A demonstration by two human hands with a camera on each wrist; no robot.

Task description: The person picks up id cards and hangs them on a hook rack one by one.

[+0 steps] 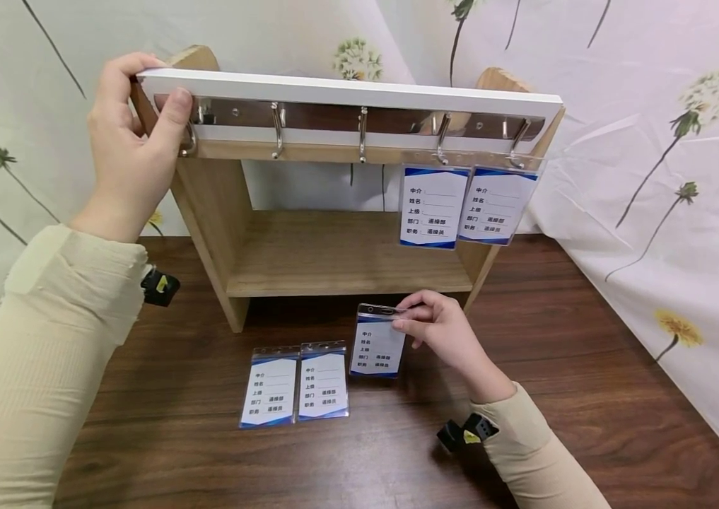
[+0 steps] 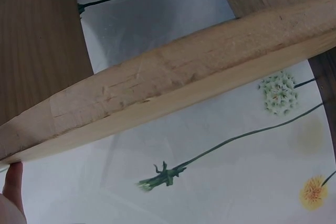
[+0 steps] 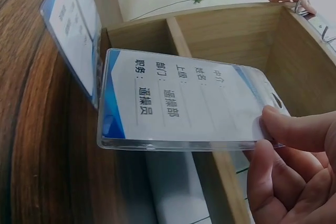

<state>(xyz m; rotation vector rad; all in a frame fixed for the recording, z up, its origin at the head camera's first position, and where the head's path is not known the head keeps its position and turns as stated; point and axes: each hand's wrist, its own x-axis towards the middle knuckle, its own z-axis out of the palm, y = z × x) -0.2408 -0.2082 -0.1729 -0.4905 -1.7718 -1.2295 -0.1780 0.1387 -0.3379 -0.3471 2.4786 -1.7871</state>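
My right hand (image 1: 438,329) pinches a clear-sleeved badge card (image 1: 377,346) by its upper right edge, lifted in front of the wooden rack. In the right wrist view thumb and fingers hold the badge (image 3: 184,103) near its slotted end. My left hand (image 1: 136,138) grips the left end of the rack's white top board (image 1: 346,83), thumb on the front. Metal hooks (image 1: 362,134) line the board. Two badges (image 1: 434,205) hang from the two rightmost hooks. Two more badges (image 1: 270,389) lie side by side on the table.
The wooden rack (image 1: 346,247) with a lower shelf stands on the dark wood table (image 1: 162,424). A flower-printed white cloth (image 1: 652,177) covers the wall behind and to the right. In the left wrist view the rack's side panel (image 2: 157,82) crosses the picture.
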